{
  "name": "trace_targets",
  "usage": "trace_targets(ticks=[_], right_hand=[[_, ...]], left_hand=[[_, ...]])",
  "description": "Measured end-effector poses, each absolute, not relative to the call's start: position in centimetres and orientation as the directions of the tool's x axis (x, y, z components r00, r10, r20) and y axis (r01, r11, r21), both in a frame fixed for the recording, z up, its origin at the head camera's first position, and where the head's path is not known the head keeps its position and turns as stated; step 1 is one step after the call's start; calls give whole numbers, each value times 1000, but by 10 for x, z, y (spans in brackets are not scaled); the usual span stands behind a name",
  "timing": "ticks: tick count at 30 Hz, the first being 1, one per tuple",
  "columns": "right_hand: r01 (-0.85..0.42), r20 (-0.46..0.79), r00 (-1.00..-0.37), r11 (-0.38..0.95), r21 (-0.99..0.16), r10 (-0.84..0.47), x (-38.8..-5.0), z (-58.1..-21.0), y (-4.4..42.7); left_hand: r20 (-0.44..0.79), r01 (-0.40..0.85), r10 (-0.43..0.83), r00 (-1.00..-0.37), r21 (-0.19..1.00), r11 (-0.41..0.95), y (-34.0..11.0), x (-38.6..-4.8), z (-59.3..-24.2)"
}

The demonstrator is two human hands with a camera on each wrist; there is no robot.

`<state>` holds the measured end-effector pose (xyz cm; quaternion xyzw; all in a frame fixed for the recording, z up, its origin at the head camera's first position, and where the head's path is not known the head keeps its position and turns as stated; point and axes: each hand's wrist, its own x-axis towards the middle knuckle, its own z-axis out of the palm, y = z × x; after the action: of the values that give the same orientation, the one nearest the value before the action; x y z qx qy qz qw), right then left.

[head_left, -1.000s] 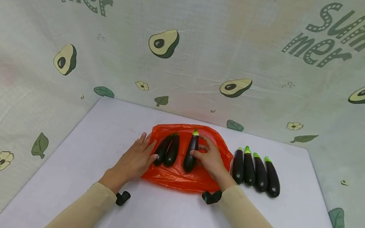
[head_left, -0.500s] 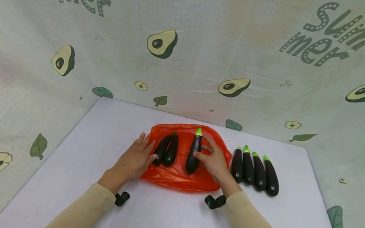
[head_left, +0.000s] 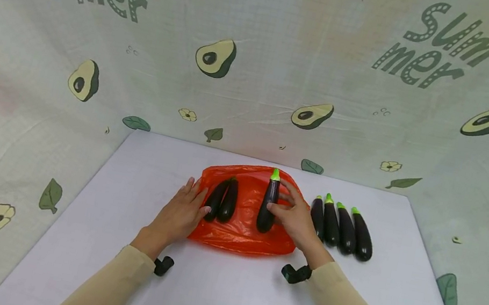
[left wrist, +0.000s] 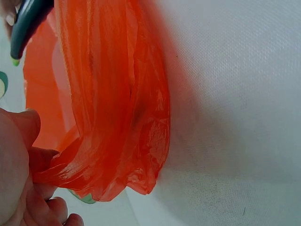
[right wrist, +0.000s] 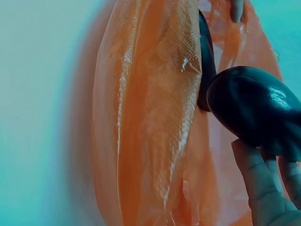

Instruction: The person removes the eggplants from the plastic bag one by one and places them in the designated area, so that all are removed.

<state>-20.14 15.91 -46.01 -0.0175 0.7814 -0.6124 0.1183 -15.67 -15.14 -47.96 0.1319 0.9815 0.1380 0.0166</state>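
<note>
My right hand (head_left: 296,217) grips a dark eggplant (head_left: 268,206) with a bright green stem, holding it over the right part of an open red plastic bag (head_left: 241,240). In the right wrist view the fingertips press the side of this glossy eggplant (right wrist: 254,106). On the bag's left side, my left hand (head_left: 182,211) holds its edge; the left wrist view shows the red film (left wrist: 66,167) gathered between thumb and fingers. Two eggplants (head_left: 222,200) lie side by side in the bag, close to the left thumb.
A row of several eggplants (head_left: 348,231) lies right of the bag on the white table (head_left: 218,300), just beyond my right hand. Behind the table hangs a pale cloth (head_left: 259,68) printed with avocados and leaves.
My right hand has moved to the right with the eggplant, away from the two in the bag. The left hand has stayed on the bag's left edge.
</note>
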Motion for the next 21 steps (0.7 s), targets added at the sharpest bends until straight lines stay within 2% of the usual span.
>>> trace_targets(ticks=[14,21], right_hand=[[18,-75,-985,346,-938,-154,-191,-454,181],[36,-91,-989,416,-909,-114,-185,-451,195]], left_hand=[[-12,254,267,-964,265,930,-151,-155,-477],[-17,251,268,-963,293,923,-150,-156,-476]])
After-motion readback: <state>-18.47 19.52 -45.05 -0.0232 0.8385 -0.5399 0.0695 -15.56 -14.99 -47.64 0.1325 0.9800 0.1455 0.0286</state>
